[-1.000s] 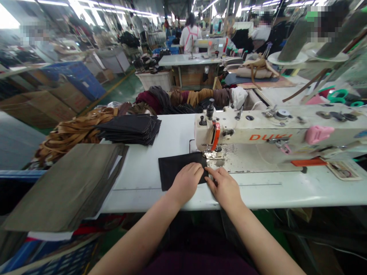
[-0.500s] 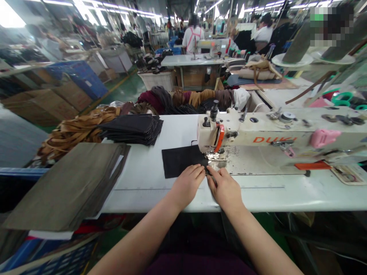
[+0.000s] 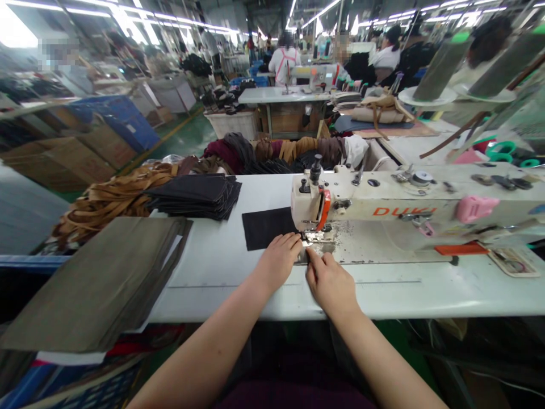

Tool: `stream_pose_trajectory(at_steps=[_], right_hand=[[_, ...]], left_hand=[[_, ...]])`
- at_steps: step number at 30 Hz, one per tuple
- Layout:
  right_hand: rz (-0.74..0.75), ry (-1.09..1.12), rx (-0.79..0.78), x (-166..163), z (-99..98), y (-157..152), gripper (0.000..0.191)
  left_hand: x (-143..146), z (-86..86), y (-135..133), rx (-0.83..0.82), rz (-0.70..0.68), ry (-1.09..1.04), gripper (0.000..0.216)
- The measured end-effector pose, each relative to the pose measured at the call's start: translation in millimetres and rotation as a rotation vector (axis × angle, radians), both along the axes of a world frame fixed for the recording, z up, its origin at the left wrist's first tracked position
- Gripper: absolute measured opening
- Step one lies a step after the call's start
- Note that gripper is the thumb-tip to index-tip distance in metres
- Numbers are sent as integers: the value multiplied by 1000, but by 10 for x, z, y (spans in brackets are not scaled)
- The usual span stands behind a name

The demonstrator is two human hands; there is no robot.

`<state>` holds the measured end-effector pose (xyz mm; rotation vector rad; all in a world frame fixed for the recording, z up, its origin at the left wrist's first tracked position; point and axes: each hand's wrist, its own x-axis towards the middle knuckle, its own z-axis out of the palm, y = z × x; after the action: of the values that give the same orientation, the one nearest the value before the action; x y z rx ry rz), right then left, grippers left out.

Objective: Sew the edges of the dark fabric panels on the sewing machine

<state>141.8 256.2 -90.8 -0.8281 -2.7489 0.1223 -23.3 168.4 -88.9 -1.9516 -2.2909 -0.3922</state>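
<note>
A flat black fabric piece (image 3: 266,228) lies on the sewing table, its right end under the head of the sewing machine (image 3: 307,199). My left hand (image 3: 279,258) rests on the fabric's near edge, fingers stretched out flat and close together beside the presser foot (image 3: 314,236). Just right of it, my right hand (image 3: 331,279) has its index finger extended to the metal plate in front of the foot. The other fingers of that hand are bent, and nothing shows in them. The needle's tip cannot be made out.
A stack of black pieces (image 3: 196,196) lies at the back left of the white table (image 3: 204,267). Nearer, a pile of olive-grey fabric (image 3: 97,278) overhangs the table's left side. Tan straps (image 3: 114,199) are heaped behind. Thread cones (image 3: 443,68) stand at right; people sit farther off.
The black fabric has slid away from me, further under the machine head. My left hand has followed it forward slightly. The fabric's near edge has left my right fingertips, baring the metal plate.
</note>
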Motion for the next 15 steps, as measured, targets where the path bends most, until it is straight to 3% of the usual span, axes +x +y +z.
stream_pose_trajectory(at_steps=[9, 15], right_hand=[[-4, -4, -15, 5, -3, -7, 42], [-20, -16, -15, 0, 10, -7, 42]], left_hand=[[-115, -34, 99, -5, -12, -39, 44], [-267, 10, 193, 58, -20, -132, 29]])
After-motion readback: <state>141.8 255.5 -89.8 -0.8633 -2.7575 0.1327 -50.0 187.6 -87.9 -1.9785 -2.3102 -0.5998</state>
